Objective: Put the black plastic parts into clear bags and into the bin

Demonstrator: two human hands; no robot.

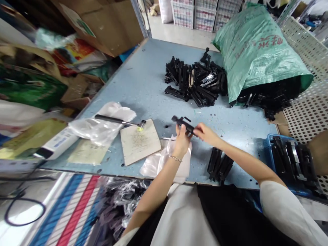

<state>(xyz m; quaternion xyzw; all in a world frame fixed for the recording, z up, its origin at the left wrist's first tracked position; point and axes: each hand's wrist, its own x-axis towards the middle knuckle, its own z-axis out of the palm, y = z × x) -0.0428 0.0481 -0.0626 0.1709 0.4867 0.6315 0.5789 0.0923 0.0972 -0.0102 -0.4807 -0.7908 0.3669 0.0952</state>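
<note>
I hold the black plastic part (182, 121) in both hands above the blue table (143, 85). My left hand (181, 138) is closed around it from below, and my right hand (207, 133) pinches its right end, fingers narrow. Beyond the part lies a heap of black parts (196, 82). Left of the part, a hammer (118, 120) rests on a board (139, 141). Near the part's right side stands a small stack (219, 164).

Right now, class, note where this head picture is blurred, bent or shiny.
Head view: the clutter at far left is motion-blurred; the table edges splay with wide-angle distortion; the green bag has soft sheen; left hand, right hand and their black part look sharp.
</note>
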